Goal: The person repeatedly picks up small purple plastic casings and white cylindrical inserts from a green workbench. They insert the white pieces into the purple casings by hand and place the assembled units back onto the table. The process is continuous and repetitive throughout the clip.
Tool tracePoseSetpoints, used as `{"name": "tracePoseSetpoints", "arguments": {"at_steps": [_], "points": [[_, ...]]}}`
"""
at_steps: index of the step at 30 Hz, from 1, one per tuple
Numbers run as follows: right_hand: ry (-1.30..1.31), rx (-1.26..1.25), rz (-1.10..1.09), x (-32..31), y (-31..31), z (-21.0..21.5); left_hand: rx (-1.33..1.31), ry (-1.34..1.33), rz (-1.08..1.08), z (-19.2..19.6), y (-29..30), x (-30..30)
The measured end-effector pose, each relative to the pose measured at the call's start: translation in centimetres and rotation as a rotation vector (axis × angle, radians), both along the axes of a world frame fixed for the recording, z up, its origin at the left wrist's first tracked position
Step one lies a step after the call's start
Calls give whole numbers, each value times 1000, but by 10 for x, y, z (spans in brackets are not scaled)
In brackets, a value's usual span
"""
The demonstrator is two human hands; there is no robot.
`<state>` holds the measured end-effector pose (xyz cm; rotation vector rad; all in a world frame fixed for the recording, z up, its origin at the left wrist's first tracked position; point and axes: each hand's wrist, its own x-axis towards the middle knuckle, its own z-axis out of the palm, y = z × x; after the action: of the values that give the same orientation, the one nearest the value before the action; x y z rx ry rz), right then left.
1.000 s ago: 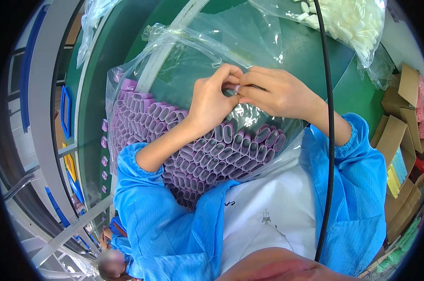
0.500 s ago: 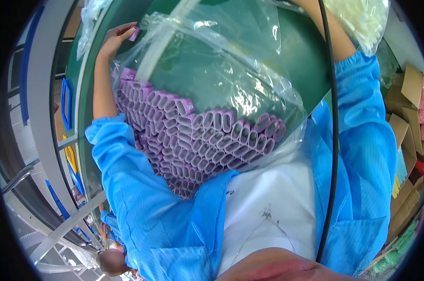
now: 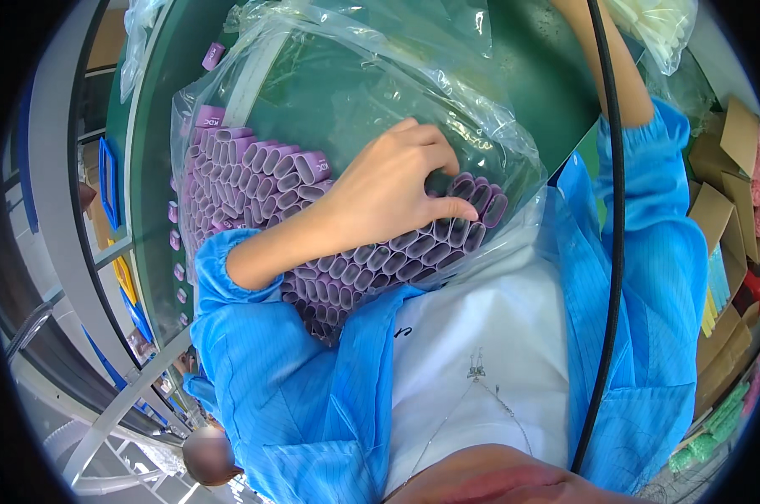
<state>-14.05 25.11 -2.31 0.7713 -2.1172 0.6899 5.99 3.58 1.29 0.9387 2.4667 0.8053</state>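
Note:
Many purple oval tube-like casings (image 3: pixel 271 181), hollow with their ends facing up, lie packed in rows inside a clear plastic bag (image 3: pixel 380 63). My left hand (image 3: pixel 405 172) is over the right part of the rows, fingers curled down and the thumb held apart from them. The fingertips are partly hidden, and I see nothing in the grip. A single purple casing (image 3: pixel 213 56) stands on the green surface (image 3: pixel 166 92) left of the bag. My right forearm (image 3: pixel 619 71) runs out past the top edge, so that hand is outside the picture.
Several more casings (image 3: pixel 174 239) stand in a line along the green surface's left side. A black cable (image 3: pixel 613 210) hangs down in front of my right arm. A bag of pale parts (image 3: pixel 653 29) lies at upper right, with cardboard boxes (image 3: pixel 724 160) below it. Another person (image 3: pixel 208 454) is at lower left.
My left hand has let go of the purple casing at the upper left and moved right and nearer, over the packed casings. The casing now stands alone on the green surface.

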Motion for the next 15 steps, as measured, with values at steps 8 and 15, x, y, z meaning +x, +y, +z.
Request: {"name": "tracePoseSetpoints", "arguments": {"at_steps": [8,15], "points": [[-366,-150,650,148,-24,21,14,312,176,7,-14,-25],[-358,-117,480,161,-44,-11,238,61,369,-31,-21,-39]]}}
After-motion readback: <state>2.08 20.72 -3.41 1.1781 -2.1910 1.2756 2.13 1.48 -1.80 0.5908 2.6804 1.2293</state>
